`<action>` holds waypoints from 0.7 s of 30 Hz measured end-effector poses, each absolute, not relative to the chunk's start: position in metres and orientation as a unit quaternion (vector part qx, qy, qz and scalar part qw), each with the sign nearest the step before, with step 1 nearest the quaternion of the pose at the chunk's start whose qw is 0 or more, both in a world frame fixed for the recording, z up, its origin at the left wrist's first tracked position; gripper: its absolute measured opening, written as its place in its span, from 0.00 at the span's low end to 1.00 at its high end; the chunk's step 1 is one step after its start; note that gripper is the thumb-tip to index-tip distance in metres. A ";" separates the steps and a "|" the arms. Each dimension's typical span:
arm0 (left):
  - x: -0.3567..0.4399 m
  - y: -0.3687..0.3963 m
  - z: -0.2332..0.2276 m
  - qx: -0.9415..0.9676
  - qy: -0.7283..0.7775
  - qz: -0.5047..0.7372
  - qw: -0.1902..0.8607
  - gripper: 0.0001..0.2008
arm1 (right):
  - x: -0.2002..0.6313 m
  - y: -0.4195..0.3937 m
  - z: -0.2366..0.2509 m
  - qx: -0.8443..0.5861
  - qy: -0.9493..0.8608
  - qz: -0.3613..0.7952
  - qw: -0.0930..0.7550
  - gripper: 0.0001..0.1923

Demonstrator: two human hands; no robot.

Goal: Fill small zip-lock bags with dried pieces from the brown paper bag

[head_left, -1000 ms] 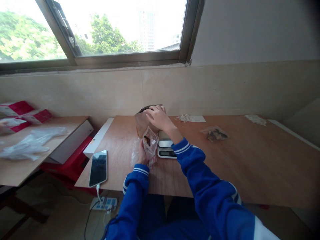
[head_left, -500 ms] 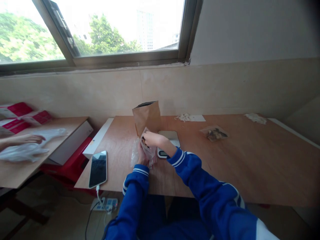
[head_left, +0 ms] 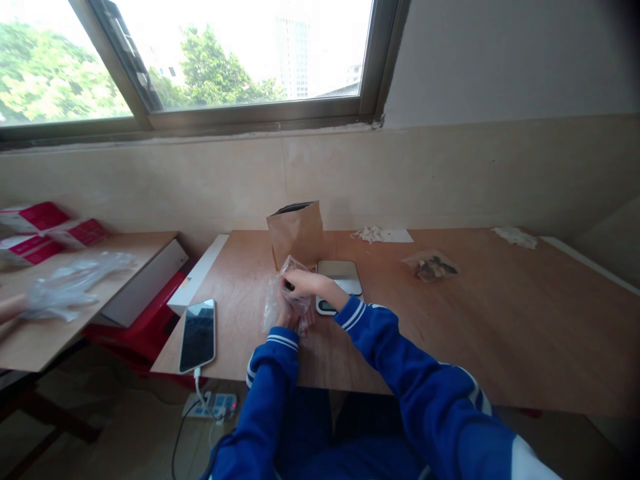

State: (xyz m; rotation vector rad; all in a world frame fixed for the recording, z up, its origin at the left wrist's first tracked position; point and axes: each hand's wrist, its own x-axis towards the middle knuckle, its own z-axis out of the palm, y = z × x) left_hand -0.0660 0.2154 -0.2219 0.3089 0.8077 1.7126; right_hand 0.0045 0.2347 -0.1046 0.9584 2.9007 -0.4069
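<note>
My left hand (head_left: 286, 312) is closed around a clear plastic zip bag (head_left: 271, 308), holding it up just over the table. At the bag's open mouth is my right hand (head_left: 299, 283), its fingers bent down into the plastic. A small dark piece (head_left: 289, 286) shows by those fingertips; what it is stays unclear. Right behind both hands stands an open brown paper bag (head_left: 296, 233). A flat kitchen scale (head_left: 341, 271) lies to the right, partly under my right forearm.
A phone (head_left: 199, 335) on a charging cable lies at the left edge. Right of the scale rests a clear bag of dark and pale dried pieces (head_left: 431, 265). White scraps (head_left: 369, 234) lie by the wall. At the left table, a person's hand (head_left: 13, 307) touches clear plastic (head_left: 63, 297).
My right hand has tipped further down into the bag's mouth. At the left table, the other person's hand has drawn back leftward and the plastic there lies more spread out.
</note>
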 end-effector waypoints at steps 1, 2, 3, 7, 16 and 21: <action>-0.066 0.216 -0.222 0.126 0.328 0.735 0.580 0.15 | 0.004 0.233 -0.105 0.316 0.939 -0.128 0.037 0.12; -0.066 0.217 -0.222 0.121 0.312 0.738 0.586 0.15 | 0.004 0.231 -0.106 0.324 0.937 -0.124 0.037 0.13; -0.066 0.217 -0.223 0.117 0.300 0.741 0.590 0.15 | 0.004 0.229 -0.107 0.331 0.935 -0.119 0.033 0.15; -0.065 0.216 -0.224 0.120 0.299 0.732 0.600 0.16 | 0.004 0.224 -0.109 0.370 0.925 -0.084 0.005 0.19; -0.064 0.218 -0.222 0.105 0.330 0.720 0.602 0.17 | 0.004 0.229 -0.108 0.365 0.919 -0.130 0.076 0.17; -0.064 0.214 -0.218 0.124 0.336 0.702 0.616 0.18 | 0.004 0.232 -0.109 0.358 0.915 -0.145 0.117 0.17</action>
